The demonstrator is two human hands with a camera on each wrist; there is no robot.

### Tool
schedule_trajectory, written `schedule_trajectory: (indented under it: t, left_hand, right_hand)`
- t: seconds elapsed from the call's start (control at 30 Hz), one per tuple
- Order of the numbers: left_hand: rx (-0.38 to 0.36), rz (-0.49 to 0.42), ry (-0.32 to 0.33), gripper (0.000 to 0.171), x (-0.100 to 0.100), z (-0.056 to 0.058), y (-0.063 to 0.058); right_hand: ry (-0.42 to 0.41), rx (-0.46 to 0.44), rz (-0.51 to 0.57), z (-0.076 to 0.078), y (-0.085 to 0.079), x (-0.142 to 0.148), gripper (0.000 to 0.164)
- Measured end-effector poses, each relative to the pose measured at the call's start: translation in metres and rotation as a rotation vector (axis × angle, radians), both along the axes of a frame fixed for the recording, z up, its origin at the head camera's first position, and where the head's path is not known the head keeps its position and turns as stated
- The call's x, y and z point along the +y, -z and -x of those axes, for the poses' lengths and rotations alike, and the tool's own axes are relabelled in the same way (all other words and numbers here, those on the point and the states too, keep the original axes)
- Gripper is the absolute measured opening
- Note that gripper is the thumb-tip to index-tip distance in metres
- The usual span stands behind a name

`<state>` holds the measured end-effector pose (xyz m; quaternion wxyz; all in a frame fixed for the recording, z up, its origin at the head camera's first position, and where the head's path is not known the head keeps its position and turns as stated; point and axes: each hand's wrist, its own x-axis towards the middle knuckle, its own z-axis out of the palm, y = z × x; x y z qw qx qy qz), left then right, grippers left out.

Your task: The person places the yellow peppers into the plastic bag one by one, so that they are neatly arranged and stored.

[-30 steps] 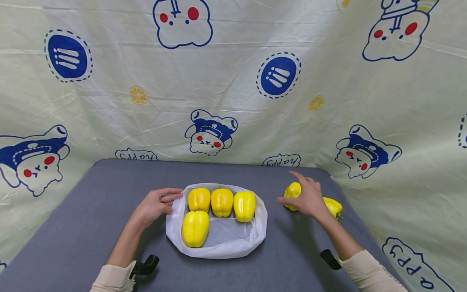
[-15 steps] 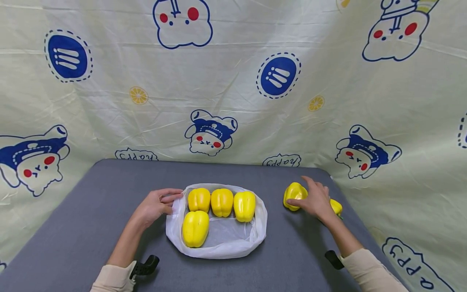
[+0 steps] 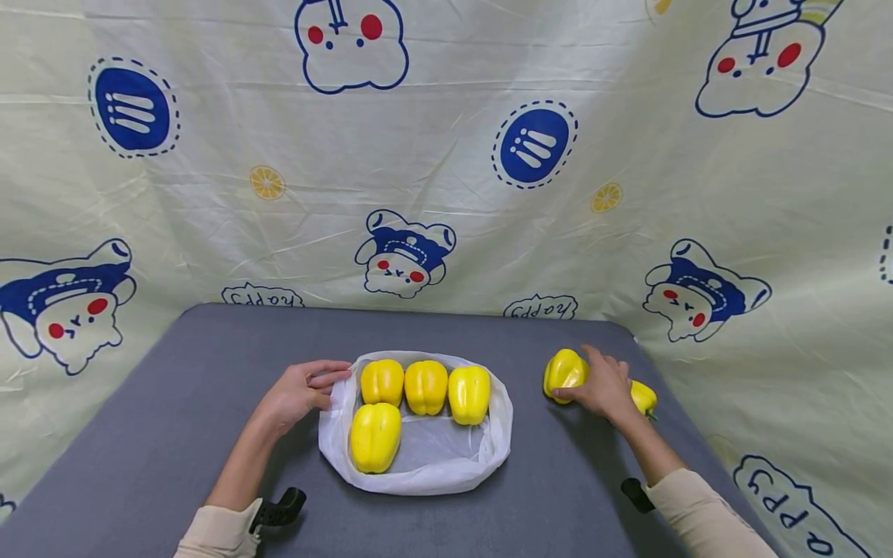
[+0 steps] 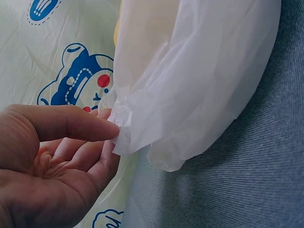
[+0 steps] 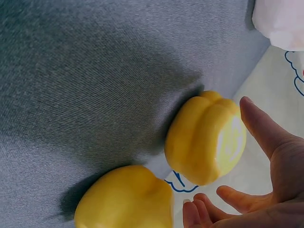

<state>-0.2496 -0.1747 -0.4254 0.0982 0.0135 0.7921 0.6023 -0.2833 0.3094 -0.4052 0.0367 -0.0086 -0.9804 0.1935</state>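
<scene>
A white plastic bag (image 3: 418, 482) with a rolled-down rim stands on the table, holding several yellow bell peppers (image 3: 375, 438). My left hand (image 3: 296, 394) is at its left side; in the left wrist view, thumb and fingers pinch the edge of the thin film (image 4: 190, 95). To the right of the bag, my right hand (image 3: 605, 386) is spread close around a loose yellow bell pepper (image 3: 563, 372). In the right wrist view, its thumb is right at that pepper (image 5: 199, 137), while the other fingers are spread below it.
A second loose bell pepper (image 3: 643, 399) lies partly behind the right hand, green stem toward the table's right edge. The grey tabletop (image 3: 244, 341) ends at a pale curtain (image 3: 446, 155) printed with cartoon figures. Black straps (image 3: 279, 508) sit at both wrists.
My right hand has moved right and slightly lower, so more of the nearer loose pepper shows and the farther one is more covered. The left hand and bag have stayed put.
</scene>
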Motion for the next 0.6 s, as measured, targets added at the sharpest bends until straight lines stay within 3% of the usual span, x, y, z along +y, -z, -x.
schedule_trajectory:
  t: [0.6]
  left_hand:
    - [0.009, -0.01, -0.004, 0.064, 0.0003, 0.0, 0.0014]
  right_hand:
    - [0.0, 0.04, -0.032, 0.0032, 0.009, -0.0003, 0.101]
